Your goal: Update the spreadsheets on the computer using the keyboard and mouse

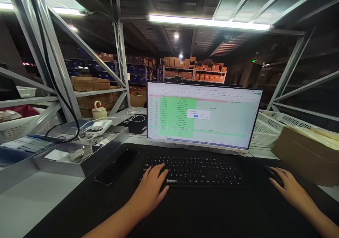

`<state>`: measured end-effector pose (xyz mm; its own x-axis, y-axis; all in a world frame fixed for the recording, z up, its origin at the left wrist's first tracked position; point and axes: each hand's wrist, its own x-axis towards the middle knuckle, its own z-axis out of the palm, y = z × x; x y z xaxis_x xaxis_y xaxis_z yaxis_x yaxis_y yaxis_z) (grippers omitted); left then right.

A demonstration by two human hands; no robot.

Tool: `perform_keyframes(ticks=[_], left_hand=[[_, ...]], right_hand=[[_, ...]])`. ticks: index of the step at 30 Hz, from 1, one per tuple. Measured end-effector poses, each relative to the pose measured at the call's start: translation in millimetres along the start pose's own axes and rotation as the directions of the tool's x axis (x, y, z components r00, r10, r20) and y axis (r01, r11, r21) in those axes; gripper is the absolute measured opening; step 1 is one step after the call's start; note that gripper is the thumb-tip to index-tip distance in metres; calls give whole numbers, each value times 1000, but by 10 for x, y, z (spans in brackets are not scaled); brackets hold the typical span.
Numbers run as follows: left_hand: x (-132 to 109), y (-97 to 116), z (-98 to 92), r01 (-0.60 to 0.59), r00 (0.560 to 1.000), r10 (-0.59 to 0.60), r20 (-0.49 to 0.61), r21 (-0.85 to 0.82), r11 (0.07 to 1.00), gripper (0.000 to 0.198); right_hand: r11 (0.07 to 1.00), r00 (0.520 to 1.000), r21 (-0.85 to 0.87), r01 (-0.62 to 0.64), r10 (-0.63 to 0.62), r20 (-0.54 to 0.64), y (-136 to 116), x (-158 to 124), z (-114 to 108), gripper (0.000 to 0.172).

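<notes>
My left hand (152, 185) lies flat on the left end of a black keyboard (196, 171), fingers stretched over the keys. My right hand (290, 188) rests over a black mouse (272, 174) on the right, fingers curved round it. Both sit on a black desk mat (185, 213). Behind the keyboard a monitor (203, 114) shows a spreadsheet with a green column and a small dialog box.
A dark phone (116, 165) lies left of the keyboard. A grey metal tray (79, 153) holds papers and a white device. Metal shelf struts stand at left and right. White baskets (267, 126) and a cardboard box (304, 156) sit at right. Warehouse shelves with cartons lie beyond.
</notes>
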<state>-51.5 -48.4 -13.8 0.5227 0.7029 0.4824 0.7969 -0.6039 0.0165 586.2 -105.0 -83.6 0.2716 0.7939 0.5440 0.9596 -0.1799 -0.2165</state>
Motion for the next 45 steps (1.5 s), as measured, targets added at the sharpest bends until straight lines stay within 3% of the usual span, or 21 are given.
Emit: perform_keyframes(ticks=[6, 13, 20, 27, 45], left_hand=[[4, -38, 73, -19, 998, 19, -52, 6, 1000, 42], [10, -62, 86, -40, 997, 42, -58, 34, 999, 42], [11, -55, 79, -29, 999, 30, -40, 27, 999, 43], [6, -40, 66, -22, 999, 22, -39, -2, 1000, 43], [18, -4, 12, -22, 1000, 22, -1, 31, 999, 43]], right_hand=[[1000, 999, 0, 10, -10, -37, -170, -4, -120, 58], [998, 999, -45, -37, 37, 13, -322, -43, -275, 55], [999, 999, -27, -26, 25, -38, -313, -53, -264, 52], [998, 1000, -50, 24, -24, 15, -198, -55, -214, 50], [998, 1000, -65, 22, -22, -2, -101, -56, -142, 53]])
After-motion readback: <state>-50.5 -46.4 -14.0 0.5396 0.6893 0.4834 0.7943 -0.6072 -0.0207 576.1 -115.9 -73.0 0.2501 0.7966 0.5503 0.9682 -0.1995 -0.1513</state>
